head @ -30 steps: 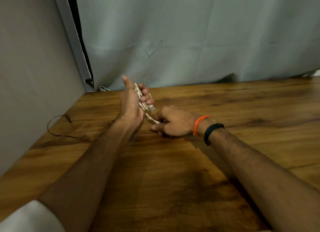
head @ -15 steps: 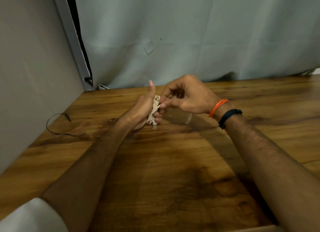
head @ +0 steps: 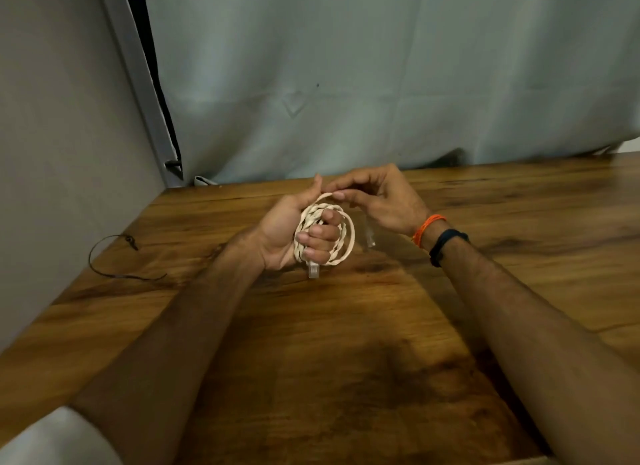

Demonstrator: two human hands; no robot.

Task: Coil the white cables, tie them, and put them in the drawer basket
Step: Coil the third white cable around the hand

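A pale, twisted white cable coil (head: pixel 325 234) hangs just above the brown wooden bench (head: pixel 346 360). The left hand (head: pixel 294 232) grips it closed; the right hand (head: pixel 377 197), at one o'clock, pinches the outer loop. Coiling looks nearly finished; tying likely comes next.

A second ago the white cable (head: pixel 323 234) was a flat bundle pressed edge-on in the left hand (head: pixel 287 234). Now this hand has turned its palm up, and the cable shows as a round coil around its curled fingers, above the wooden table (head: pixel 346 360). The right hand (head: pixel 375 199), which was low beside the cable, has risen above it and now pinches the top of the outer loop. A clear plug (head: pixel 313 270) now hangs below the coil.
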